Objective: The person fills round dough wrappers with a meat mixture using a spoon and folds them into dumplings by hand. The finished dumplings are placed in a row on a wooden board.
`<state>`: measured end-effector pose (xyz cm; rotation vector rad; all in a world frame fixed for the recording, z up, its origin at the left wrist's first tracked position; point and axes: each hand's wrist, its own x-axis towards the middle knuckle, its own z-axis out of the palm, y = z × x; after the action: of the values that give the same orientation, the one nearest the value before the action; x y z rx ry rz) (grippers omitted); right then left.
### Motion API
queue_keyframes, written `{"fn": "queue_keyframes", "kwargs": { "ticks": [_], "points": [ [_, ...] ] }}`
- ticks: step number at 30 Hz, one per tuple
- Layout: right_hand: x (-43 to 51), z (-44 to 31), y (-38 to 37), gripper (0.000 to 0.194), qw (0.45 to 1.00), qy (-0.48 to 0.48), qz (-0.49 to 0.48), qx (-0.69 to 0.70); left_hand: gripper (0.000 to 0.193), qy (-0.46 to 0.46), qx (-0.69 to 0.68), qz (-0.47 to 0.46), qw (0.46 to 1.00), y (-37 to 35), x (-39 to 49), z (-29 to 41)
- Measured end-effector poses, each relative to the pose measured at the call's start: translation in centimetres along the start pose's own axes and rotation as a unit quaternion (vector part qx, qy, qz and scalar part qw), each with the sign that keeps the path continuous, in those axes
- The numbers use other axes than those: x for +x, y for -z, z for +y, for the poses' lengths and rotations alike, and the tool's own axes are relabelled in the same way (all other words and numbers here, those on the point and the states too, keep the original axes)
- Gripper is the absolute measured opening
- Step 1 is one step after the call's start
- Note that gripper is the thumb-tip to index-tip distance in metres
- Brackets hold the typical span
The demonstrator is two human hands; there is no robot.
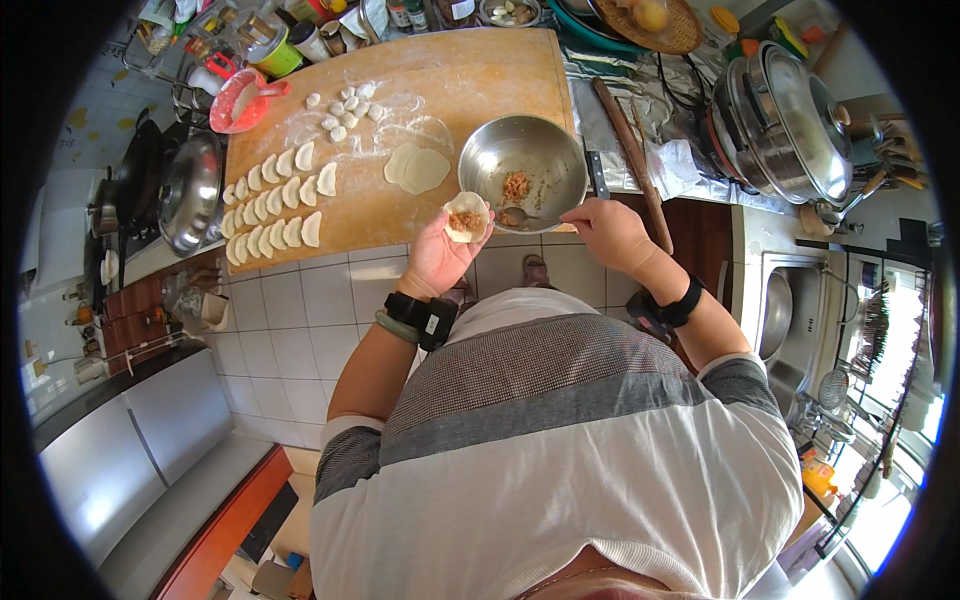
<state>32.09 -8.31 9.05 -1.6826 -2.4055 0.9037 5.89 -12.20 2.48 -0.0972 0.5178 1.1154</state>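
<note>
In the palm of my left hand [435, 259] rests a round dough wrapper [466, 204] with a mound of meat filling [466, 221] on it. My right hand [611, 232] grips the handle of a metal spoon [517, 217], whose bowl is inside the near rim of a stainless steel mixing bowl [555, 150]. A small heap of filling [517, 186] is left on the bowl's bottom. Flat dough wrappers [417, 169] overlap on the wooden board [480, 75], left of the bowl. Further left lie rows of folded dumplings [274, 199].
Small dough pieces [349, 111] sit in scattered flour near a red flour scoop [241, 101]. Right of the bowl are a black-handled knife [597, 176] and a long wooden rolling pin [634, 161]. A lidded steel steamer [787, 124] stands at right, beyond it a sink [795, 330].
</note>
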Motion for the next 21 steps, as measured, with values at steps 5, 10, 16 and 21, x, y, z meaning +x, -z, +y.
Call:
{"fn": "queue_keyframes", "kwargs": {
  "ticks": [5, 10, 16, 21],
  "points": [
    [-0.3, 0.7, 0.6, 0.018, 0.996, -0.004, 0.075, 0.055, 0.041, -0.002, 0.025, 0.022, 0.999, -0.5, -0.2, 0.3],
    [-0.6, 1.5, 0.5, 0.017, 0.990, -0.005, 0.130, 0.050, 0.043, -0.004, 0.022, 0.002, 1.000, -0.9, 0.0, 0.7],
    [-0.1, 2.6, 0.0, 0.018, 0.992, -0.011, 0.115, 0.056, 0.043, 0.004, 0.028, 0.011, 1.000, -1.3, 0.1, 0.5],
    [-0.6, 2.2, 1.3, 0.018, 0.985, -0.053, 0.093, 0.132, 0.043, -0.015, 0.057, 0.027, 0.998, -2.4, 0.1, 0.5]
  ]
}}
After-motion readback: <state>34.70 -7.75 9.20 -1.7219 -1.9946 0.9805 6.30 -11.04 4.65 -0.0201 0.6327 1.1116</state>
